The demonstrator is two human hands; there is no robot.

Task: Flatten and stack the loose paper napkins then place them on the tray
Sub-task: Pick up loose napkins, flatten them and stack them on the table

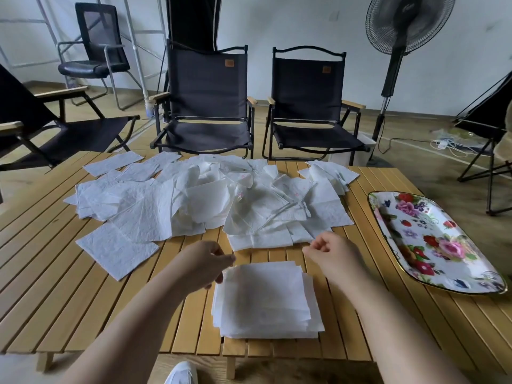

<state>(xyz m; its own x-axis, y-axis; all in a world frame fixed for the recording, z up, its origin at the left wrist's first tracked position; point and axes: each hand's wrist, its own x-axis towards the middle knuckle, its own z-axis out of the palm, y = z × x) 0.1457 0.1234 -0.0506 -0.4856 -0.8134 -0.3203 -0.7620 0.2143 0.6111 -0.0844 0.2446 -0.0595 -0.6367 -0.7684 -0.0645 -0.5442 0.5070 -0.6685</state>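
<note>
Two hands, left hand (203, 266) and right hand (331, 252), loosely curled and empty beside a flat white napkin stack (267, 300)

Napkin stack (266, 299) before loose napkins (199, 200), tray (388, 217) at right.

The left forearm (133, 322) and right forearm (388, 314), both bare, reach forward from the bottom of the view and angle slightly toward each other. The left hand (205, 266) has its palm turned inward, its fingers (219, 275) curled downward and the thumb tip pointing forward close to them; whether they pinch anything cannot be told. The right hand (335, 252) sits a little farther forward, back upward and wrist straight, its fingers loosely curled toward the thumb and holding nothing. The 2 hands are apart.
</note>
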